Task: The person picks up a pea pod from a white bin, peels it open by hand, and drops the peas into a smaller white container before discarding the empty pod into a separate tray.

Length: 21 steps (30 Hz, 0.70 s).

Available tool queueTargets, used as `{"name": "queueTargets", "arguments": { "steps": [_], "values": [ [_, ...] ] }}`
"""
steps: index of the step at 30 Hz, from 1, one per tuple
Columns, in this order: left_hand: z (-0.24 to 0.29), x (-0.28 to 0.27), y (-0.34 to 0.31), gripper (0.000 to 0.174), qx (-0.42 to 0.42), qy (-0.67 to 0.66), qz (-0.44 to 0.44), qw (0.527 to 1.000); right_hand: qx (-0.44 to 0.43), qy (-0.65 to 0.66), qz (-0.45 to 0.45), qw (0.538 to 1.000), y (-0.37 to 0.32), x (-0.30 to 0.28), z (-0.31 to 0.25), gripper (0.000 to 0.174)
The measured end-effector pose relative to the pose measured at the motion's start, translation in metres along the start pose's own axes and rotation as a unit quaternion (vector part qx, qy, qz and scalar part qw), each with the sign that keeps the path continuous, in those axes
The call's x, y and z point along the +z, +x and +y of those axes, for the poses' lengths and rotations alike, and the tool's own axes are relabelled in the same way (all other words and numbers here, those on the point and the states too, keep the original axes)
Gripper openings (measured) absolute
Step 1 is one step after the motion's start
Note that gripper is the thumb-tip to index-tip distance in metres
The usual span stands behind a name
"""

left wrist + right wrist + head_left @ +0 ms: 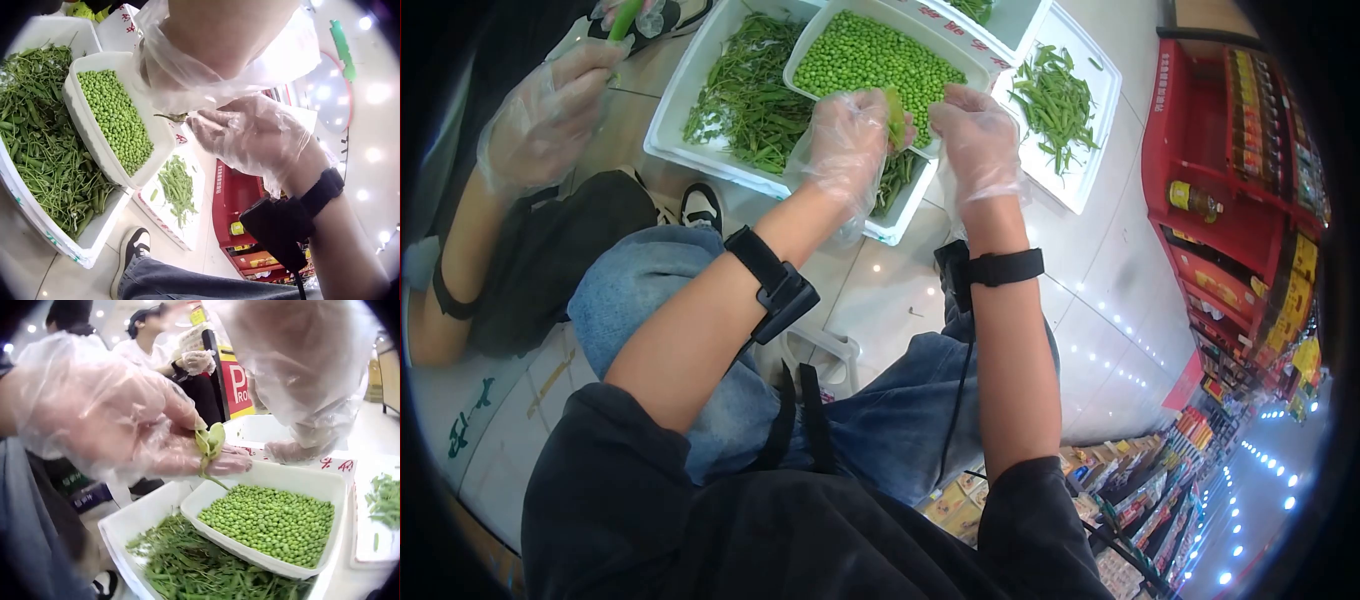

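A split green pea pod (895, 118) is pinched between the thumb and fingers of my gloved left hand (850, 140). In the right wrist view the opened pod (211, 442) hangs with its thin stem down from the left hand (119, 415), over a white tub (340, 487) of shelled peas (275, 522). My gloved right hand (980, 145) is just right of the left, above the tub's edge, with its fingers loosely bent and nothing visible in them. The left wrist view shows the right hand (256, 134) close to the left hand (181, 69), whose fingers are mostly hidden.
Under the tub stands a white foam box (670, 120) with pods and stalks (765, 110). Whole pods (1055, 105) lie on a white foam lid (1090, 165) to the right. Another person's gloved hand (550, 120) is at upper left. A red shelf (1170, 150) stands far right.
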<state>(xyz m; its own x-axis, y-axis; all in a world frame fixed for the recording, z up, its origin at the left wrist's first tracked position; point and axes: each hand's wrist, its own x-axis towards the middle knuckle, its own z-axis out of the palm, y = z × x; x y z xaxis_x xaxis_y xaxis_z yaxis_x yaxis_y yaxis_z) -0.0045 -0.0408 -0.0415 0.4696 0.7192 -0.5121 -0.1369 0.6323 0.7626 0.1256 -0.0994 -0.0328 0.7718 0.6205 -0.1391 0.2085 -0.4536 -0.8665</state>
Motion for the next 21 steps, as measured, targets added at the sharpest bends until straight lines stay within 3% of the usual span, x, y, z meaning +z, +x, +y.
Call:
{"name": "queueTargets", "arguments": {
  "steps": [1,3,4,6,7,8,10,13,18,21],
  "values": [
    [0.003,0.001,-0.002,0.03,0.0,0.0,0.0,1.0,0.0,0.0,0.0,1.0,-0.005,0.001,-0.011,0.018],
    [0.006,0.002,-0.005,0.029,0.051,0.106,0.053,0.992,-0.166,-0.031,-0.074,0.983,-0.017,-0.002,-0.033,0.016],
    [0.002,0.001,-0.003,0.029,0.051,0.106,0.053,0.992,-0.166,-0.031,-0.075,0.983,-0.022,0.0,-0.038,0.016],
    [-0.007,-0.004,0.005,0.032,0.14,0.223,0.1,0.96,-0.281,-0.101,-0.109,0.948,-0.028,0.003,-0.043,0.019],
    [-0.009,-0.007,0.008,0.032,0.139,0.223,0.1,0.96,-0.3,-0.11,-0.1,0.942,-0.029,0.006,-0.042,0.014],
    [-0.012,-0.009,0.012,0.033,0.125,0.228,0.096,0.961,-0.299,-0.11,-0.101,0.943,-0.029,0.005,-0.04,0.014],
    [-0.019,-0.01,0.017,0.035,0.11,0.233,0.092,0.962,-0.328,-0.255,-0.124,0.901,-0.026,0.002,-0.033,0.016],
    [-0.031,-0.01,0.024,0.037,0.127,0.164,0.104,0.973,-0.309,-0.272,-0.132,0.902,-0.024,0.002,-0.023,0.014],
    [-0.04,-0.012,0.028,0.041,0.111,0.229,0.132,0.958,-0.291,-0.253,-0.134,0.913,-0.026,0.004,-0.016,0.009],
    [-0.001,-0.003,0.003,0.042,0.092,0.301,0.108,0.943,-0.255,-0.179,-0.129,0.941,-0.026,-0.001,-0.026,0.011]
  ]
}}
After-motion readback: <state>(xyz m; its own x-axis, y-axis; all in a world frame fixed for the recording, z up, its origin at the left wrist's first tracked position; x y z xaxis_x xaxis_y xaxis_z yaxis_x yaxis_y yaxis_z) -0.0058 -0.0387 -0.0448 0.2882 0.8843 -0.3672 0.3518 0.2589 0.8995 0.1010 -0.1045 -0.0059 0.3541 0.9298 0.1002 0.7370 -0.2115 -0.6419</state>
